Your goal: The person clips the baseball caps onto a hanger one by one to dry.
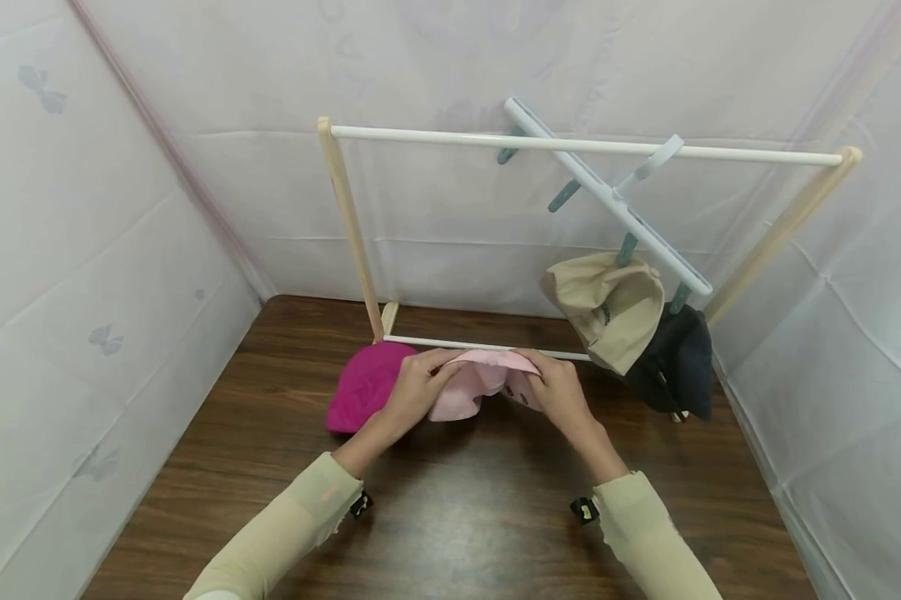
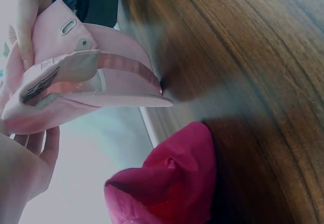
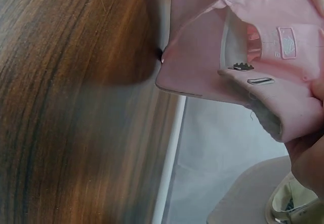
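Over the brown table (image 1: 450,521), a pink cap (image 1: 456,400) was gripped along its edge by the left hand (image 1: 414,385) and right hand (image 1: 563,393), near a magenta cap (image 1: 367,385); this looked like readying it for hanging, the next move probably calling for a bare clip (image 1: 564,196) on the hanger (image 1: 601,188)

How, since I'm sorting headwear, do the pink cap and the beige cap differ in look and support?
The pink cap is a pale rosy shade; the beige cap is sandy. The left hand and right hand hold the pink cap, while the beige cap hangs from a clip on the light blue hanger. Both are fabric caps.
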`<state>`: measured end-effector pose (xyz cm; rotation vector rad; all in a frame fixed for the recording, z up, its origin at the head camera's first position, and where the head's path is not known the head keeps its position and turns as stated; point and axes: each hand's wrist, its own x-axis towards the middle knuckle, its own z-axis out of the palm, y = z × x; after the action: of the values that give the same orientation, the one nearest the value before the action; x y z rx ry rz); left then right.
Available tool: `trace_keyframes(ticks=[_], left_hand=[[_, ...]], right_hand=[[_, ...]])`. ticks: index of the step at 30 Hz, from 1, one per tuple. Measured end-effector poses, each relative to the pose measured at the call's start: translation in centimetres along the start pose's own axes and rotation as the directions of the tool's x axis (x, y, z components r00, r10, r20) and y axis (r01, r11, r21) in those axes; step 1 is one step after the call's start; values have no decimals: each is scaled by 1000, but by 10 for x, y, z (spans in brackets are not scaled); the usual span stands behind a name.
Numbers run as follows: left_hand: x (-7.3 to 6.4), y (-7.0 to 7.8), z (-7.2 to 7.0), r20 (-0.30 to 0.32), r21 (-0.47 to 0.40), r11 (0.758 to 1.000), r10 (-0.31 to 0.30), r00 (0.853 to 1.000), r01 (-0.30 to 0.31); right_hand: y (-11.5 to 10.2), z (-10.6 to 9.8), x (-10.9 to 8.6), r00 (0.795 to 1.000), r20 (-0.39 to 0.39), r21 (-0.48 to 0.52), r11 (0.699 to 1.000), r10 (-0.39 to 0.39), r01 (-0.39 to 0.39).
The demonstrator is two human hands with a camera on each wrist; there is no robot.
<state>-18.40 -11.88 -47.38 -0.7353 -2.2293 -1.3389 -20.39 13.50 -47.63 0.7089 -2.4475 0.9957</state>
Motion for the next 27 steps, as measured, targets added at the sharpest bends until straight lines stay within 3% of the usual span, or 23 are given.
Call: trace_keyframes(ticks=[15, 27], left_hand=[[9, 10, 0, -32, -20, 998, -59, 998, 58], [21, 21, 1, -54, -28, 990, -141, 989, 139]], right_hand=[[-6, -8, 3, 998, -46, -7, 999, -53, 52], [-8, -17, 3, 999, 1, 62, 998, -32, 32]])
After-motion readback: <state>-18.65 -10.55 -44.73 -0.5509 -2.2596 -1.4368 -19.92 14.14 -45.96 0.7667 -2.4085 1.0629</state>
